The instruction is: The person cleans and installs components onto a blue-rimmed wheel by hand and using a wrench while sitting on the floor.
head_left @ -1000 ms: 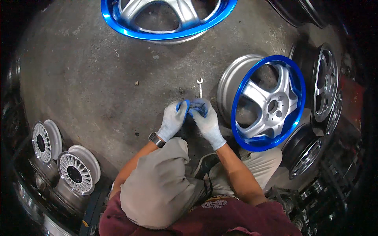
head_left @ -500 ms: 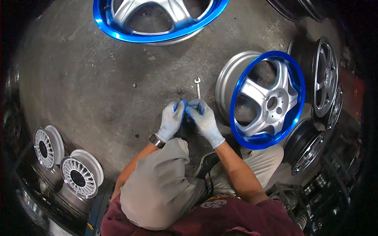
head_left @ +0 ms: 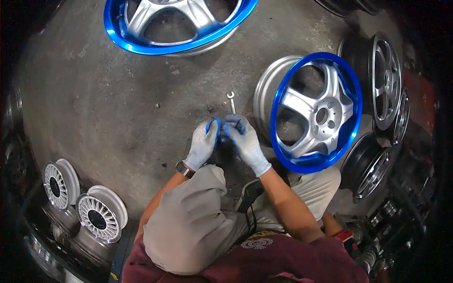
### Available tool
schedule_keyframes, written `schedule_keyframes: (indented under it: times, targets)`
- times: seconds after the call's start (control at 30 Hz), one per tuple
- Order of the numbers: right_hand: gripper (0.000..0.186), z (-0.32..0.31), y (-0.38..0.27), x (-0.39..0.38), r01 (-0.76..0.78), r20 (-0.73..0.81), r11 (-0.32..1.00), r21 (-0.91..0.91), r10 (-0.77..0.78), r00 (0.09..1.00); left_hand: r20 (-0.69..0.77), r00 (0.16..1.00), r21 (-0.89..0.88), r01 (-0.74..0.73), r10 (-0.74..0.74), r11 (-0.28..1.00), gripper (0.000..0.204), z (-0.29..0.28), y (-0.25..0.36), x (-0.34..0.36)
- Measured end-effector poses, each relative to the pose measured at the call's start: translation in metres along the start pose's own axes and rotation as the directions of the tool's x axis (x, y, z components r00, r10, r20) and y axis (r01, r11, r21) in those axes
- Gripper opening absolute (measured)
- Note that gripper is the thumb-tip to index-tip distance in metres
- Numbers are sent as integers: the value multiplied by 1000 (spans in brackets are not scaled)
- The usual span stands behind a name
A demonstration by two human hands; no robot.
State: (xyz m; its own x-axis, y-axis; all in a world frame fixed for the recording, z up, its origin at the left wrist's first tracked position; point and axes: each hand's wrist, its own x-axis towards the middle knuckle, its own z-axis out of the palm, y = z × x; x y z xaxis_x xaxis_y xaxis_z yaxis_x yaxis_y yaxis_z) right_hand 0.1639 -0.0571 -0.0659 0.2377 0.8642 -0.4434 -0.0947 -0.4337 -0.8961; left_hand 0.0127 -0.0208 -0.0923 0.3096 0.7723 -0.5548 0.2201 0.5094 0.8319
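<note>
My left hand point(head_left: 202, 144), in a white and blue glove, has its fingers closed near the middle of the view. My right hand point(head_left: 243, 145), gloved alike, meets it fingertip to fingertip, also closed; anything between them is hidden. A silver open-ended wrench point(head_left: 231, 103) lies on the concrete just beyond them. A silver five-spoke wheel with a blue rim point(head_left: 297, 100) stands tilted right of my right hand, close to my bent leg point(head_left: 318, 188).
Another blue-rimmed wheel point(head_left: 174, 47) is at the top. Dark and silver wheels point(head_left: 387, 80) stand along the right. Two white multi-spoke wheels point(head_left: 99, 214) sit at lower left. A red object point(head_left: 346, 236) beside a skin-coloured shape shows at lower right, too unclear to name.
My hands stay together with slight finger movement. The wheels and wrench have shifted somewhat in the picture as the view moved. The red object and skin-coloured shape now show at lower right.
</note>
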Motion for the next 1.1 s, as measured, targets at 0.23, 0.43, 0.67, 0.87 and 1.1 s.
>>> schedule_keyframes:
  times: [0.23, 0.43, 0.67, 0.87, 1.1]
  targets:
    - [26, -8, -7, 8, -623, 280, 722, 302, 557, 782, -24, 995, 314, -84, 97, 946, 37, 1, 13, -1]
    - [22, -8, 2, -2, 252, 96, 945, -206, -237, 967, -56, 997, 151, -41, 50, 988, 35, -1, 3, -3]
    - [29, -14, -11, 4, -655, 308, 642, 399, 579, 755, -96, 989, 273, -86, 116, 958, 30, 0, 18, -8]
    - [28, -4, -1, -6, -180, 121, 982, 52, 172, 978, -73, 991, 293, -84, 110, 952, 29, 0, 14, -9]
    - [24, -11, -16, -1, -586, 304, 705, 400, 501, 810, -106, 979, 353, -125, 172, 927, 31, -1, 19, -15]
